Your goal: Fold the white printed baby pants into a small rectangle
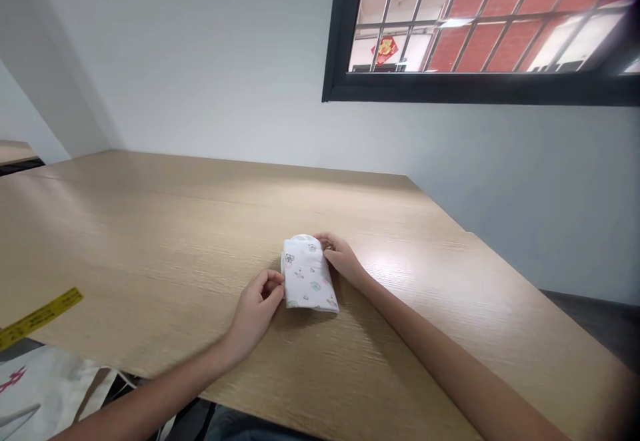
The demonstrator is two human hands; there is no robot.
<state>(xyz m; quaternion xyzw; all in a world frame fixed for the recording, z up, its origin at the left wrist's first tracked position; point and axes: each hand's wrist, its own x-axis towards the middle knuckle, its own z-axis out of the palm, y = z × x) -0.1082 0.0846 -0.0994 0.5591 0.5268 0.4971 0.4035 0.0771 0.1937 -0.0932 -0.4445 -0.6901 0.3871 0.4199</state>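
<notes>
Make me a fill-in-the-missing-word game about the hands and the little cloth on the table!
1. The small folded cloth is white with tiny ____ printed on it.
2. The left hand pinches the cloth's left edge, and the right hand touches its ____ edge.
3. The cloth lies on a ____ table.
4. The strip at the table's left edge is ____.

Missing words: pictures; right; wooden; yellow

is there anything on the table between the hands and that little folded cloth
Nothing visible does. The left hand touches the near left edge of the folded printed cloth and the right hand touches its far right edge. The wooden table right around them shows nothing else; the yellow tape lies far left.
</notes>
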